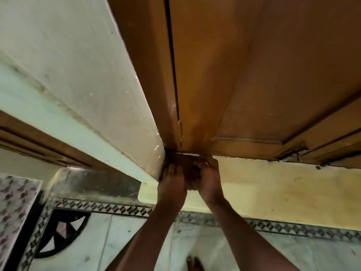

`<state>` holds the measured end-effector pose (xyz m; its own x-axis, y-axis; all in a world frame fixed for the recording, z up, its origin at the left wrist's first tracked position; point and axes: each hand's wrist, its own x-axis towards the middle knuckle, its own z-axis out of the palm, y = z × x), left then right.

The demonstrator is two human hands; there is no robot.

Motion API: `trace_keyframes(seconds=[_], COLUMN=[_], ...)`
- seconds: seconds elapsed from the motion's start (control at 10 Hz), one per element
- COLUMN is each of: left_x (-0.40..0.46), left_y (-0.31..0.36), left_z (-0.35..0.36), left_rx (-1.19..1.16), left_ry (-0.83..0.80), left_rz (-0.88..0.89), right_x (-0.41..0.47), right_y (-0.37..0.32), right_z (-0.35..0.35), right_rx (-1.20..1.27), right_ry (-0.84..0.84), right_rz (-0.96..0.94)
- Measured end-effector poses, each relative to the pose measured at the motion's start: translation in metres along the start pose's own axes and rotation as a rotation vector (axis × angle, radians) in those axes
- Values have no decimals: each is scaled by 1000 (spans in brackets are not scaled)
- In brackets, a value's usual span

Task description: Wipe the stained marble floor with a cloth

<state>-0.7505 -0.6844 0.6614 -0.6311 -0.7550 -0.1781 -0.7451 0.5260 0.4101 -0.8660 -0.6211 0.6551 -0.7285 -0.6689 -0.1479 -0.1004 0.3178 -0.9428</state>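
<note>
Both hands press a dark brown crumpled cloth [192, 171] into the corner where the pale yellow stone threshold step [283, 190] meets the orange-brown wooden door [254, 75]. The left hand [172, 182] is closed over the cloth's left side; the right hand [210, 178] is curled around its right side, fingers bent onto the fabric. A cream painted wall pier [88, 75] stands just left of the hands. Below the step, the white marble floor [136, 241] carries a black-and-white geometric inlay border [109, 207]. A bare foot [194, 264] rests on the marble.
</note>
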Motion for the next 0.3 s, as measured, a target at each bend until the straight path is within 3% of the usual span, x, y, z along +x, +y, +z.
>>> trace_keyframes(seconds=[0.1, 0.3], left_x=[-2, -30], left_y=[-7, -3], left_z=[-2, -38], left_rx=[-31, -583], left_ry=[-15, 211], left_rz=[16, 4], right_x=[-2, -27], right_y=[-4, -33], right_z=[-3, 1], right_rx=[-116, -53], right_ry=[-96, -14], right_rz=[58, -56])
